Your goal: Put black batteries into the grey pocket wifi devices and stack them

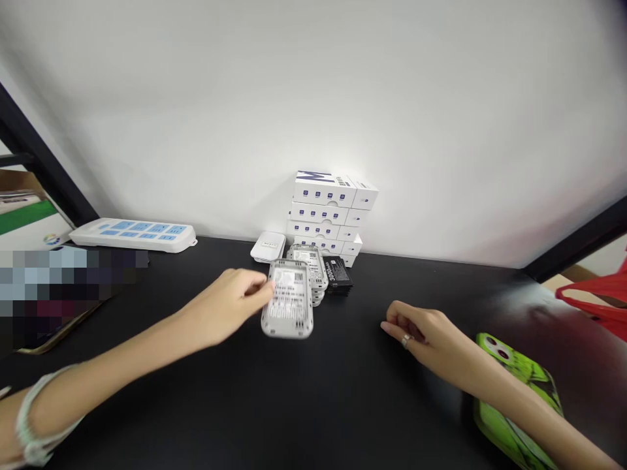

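My left hand point(230, 303) pinches the left edge of a white device shell point(288, 303), held in front of a stack of similar shells point(313, 261). Its open inner side, with a printed label, faces me. Just right of the stack lie several black batteries point(337, 273) in a pile. Behind to the left sit white covers point(268, 245). My right hand point(416, 329) is over the table at the right, fingers curled together, a ring on one finger, with nothing visible in them.
White boxes point(323, 194) are stacked against the wall. A white power strip point(137, 235) lies at the back left, with a partly blurred device point(63, 326) nearer. A green phone case point(519, 378) lies beneath my right forearm. A red bag point(602, 294) is at the far right.
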Action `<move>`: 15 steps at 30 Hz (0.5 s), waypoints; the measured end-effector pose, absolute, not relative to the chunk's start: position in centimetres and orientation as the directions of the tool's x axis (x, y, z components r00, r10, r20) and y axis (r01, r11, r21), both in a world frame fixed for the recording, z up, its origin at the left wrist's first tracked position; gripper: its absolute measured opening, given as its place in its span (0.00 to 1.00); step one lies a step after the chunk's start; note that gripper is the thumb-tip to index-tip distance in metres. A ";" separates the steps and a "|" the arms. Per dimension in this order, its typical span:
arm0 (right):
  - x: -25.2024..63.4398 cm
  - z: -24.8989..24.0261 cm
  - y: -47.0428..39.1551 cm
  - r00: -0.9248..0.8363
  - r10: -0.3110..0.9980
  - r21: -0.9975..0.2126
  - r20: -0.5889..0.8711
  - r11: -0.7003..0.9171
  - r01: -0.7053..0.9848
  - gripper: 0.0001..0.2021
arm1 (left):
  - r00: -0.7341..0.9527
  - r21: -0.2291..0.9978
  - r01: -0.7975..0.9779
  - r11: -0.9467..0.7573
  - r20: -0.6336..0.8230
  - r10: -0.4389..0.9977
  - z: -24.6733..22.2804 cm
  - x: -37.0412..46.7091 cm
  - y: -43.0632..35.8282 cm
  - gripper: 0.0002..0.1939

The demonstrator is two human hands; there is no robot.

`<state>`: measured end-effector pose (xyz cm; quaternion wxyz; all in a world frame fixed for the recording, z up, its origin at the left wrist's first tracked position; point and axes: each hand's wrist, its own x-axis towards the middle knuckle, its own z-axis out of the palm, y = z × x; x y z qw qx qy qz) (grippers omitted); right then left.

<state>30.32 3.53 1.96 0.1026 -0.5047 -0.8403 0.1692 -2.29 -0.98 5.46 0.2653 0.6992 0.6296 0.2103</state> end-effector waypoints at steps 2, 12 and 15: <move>29.9 2.5 4.4 -0.454 0.891 -0.505 -0.017 0.384 0.773 0.11 | 0.147 0.597 0.798 -0.081 -0.062 0.987 5.4 -1.4 -3.3 0.21; 24.0 2.6 10.7 -0.276 0.958 -0.880 -0.083 0.059 0.471 0.21 | 0.215 0.369 0.915 -0.162 -0.108 0.971 3.7 3.1 -6.0 0.21; 23.6 2.4 10.9 -0.283 0.951 -0.914 -0.122 0.004 0.406 0.23 | 0.229 0.355 0.917 -0.182 -0.094 0.969 3.3 3.5 -5.8 0.22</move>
